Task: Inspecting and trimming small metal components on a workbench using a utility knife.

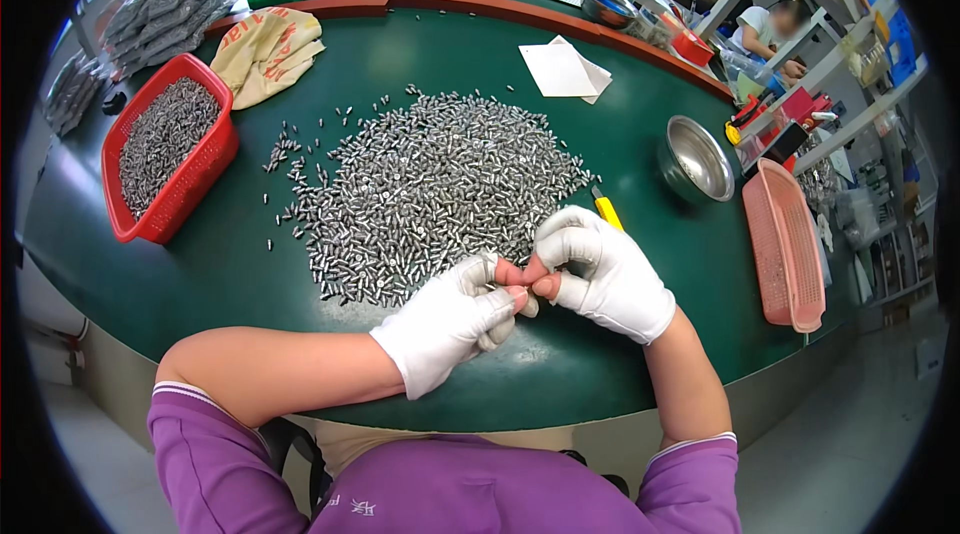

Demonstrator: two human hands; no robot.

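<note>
My left hand and my right hand meet at the near edge of a wide pile of small metal parts on the green table. Both wear white gloves that leave the thumb and index fingertips bare. Those fingertips are pinched together and touch each other. Whatever they hold is too small or too covered to make out. Just beyond my right hand lies a yellow cutter knife, partly hidden by the glove.
At the left, a red basket holds more metal parts, with a beige cloth bag behind it. White paper lies at the back. On the right are a steel bowl and a pink basket. A person sits far right.
</note>
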